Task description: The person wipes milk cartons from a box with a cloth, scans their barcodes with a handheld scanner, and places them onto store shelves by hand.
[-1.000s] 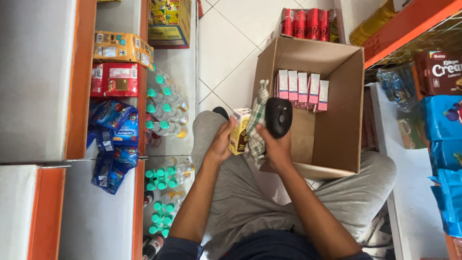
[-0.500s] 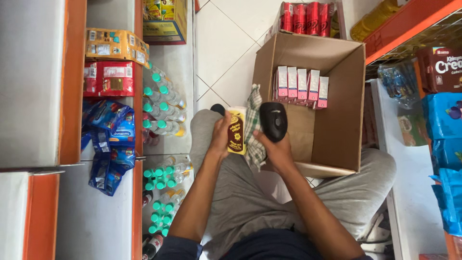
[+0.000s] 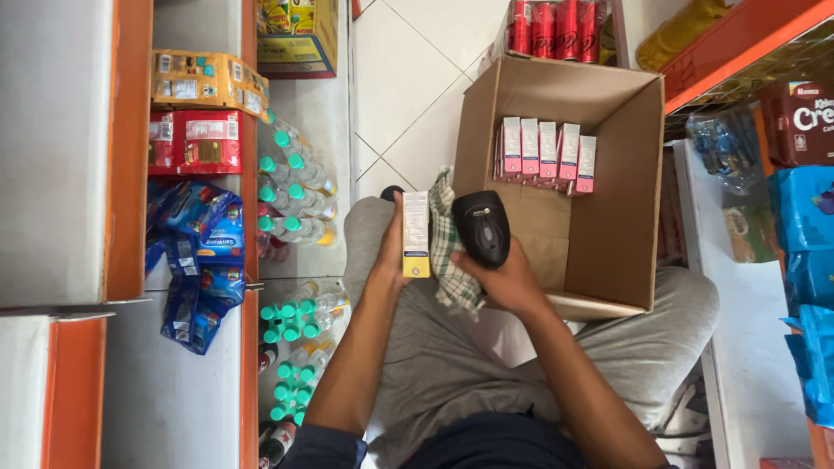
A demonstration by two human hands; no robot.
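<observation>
Head view, looking down on a seated person's lap.

Left hand (image 3: 391,256): grasps a slim upright yellow-and-white carton (image 3: 416,234) by its left edge, printed face toward the camera, held above the left knee.

Right hand (image 3: 511,282): closed around the handle of a black handheld barcode scanner (image 3: 482,226), its head just beside the carton's right edge. A green-and-white checked cloth (image 3: 450,260) hangs between carton and scanner, draped under the right hand; whether the hand also grips it cannot be told.

Open brown cardboard box (image 3: 625,217): rests on the right thigh and floor, flaps up. Inside, against the far wall, a row of pink-and-white slim cartons (image 3: 546,155) stands upright, side by side.

Grey trousers (image 3: 452,365): cover both legs, knees bent.

Left side: orange-edged shelving (image 3: 130,174) with yellow packets (image 3: 204,82), red packets (image 3: 187,143) and blue pouches (image 3: 195,260); clear bottles with green caps (image 3: 295,187) lie beside it near the floor.

Top: red cans in a shrink-wrapped pack (image 3: 556,26) beyond the box, on the white tiled floor (image 3: 408,78).

Right side: blue packages (image 3: 804,234) on an orange-edged rack.
</observation>
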